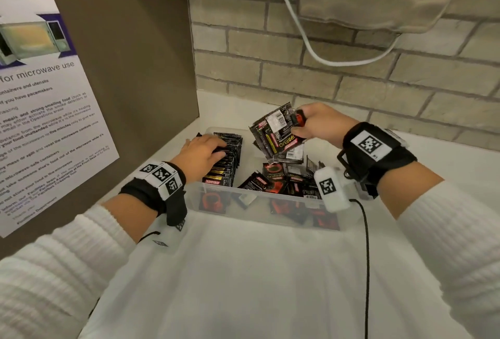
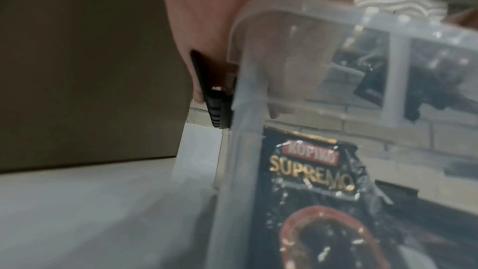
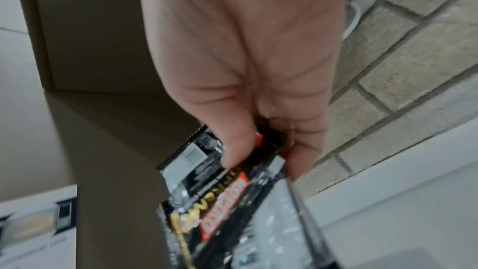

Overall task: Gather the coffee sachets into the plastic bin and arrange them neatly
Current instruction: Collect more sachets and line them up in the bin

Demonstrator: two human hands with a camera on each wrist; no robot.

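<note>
Coffee sachets (image 1: 224,160) stand on edge in a neat row along the plastic bin's (image 1: 270,204) left side under the flat left hand (image 1: 201,153); loose ones remain right. Left wrist: bin wall close, fingers unclear. Right wrist: the right hand (image 3: 258,89) pinches several sachets (image 3: 220,191) hanging lengthwise downward.

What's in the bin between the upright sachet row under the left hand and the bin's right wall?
Head view: a loose jumble of sachets lying at mixed angles on the plastic bin floor, right of the upright row. The right hand holds a bunch above them.
</note>
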